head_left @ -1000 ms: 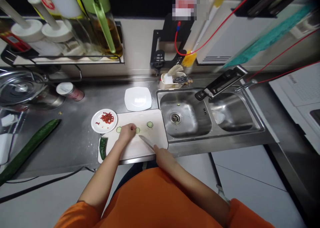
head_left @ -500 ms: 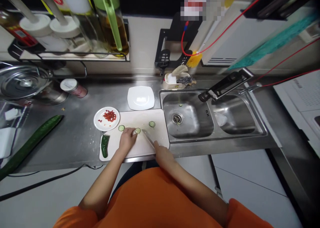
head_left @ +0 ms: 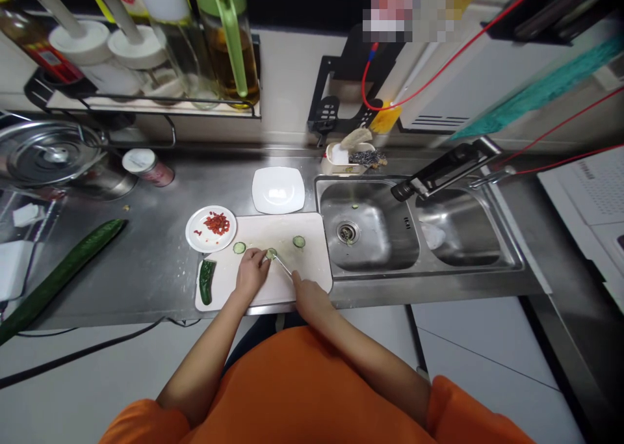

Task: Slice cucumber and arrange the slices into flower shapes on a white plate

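At the far left, a pot (head_left: 53, 153) with a lid stands at the back of the steel counter (head_left: 146, 255), and a long green cucumber (head_left: 61, 280) lies in front of it, running out of the view. To the right of the pot there is a can (head_left: 149, 167) with a white top. Next comes a round plate (head_left: 194, 243) with small red pieces (head_left: 217, 222), at the corner of the white cutting board (head_left: 312, 231). On the board, a short cucumber piece (head_left: 206, 282) lies near the left edge, then one cut slice (head_left: 238, 248). The left hand (head_left: 251, 276) has its fingers bent and close together, their tips at the edge of the middle slice (head_left: 271, 254); whether they pinch it or only steady it, one cannot tell. Behind the board is a square white plate (head_left: 277, 189). The knife (head_left: 283, 266) points with its tip to the middle slice, and the right hand (head_left: 312, 301) is closed around its handle. Beyond the knife lies another slice (head_left: 299, 242), and farther right is the double sink (head_left: 370, 265).
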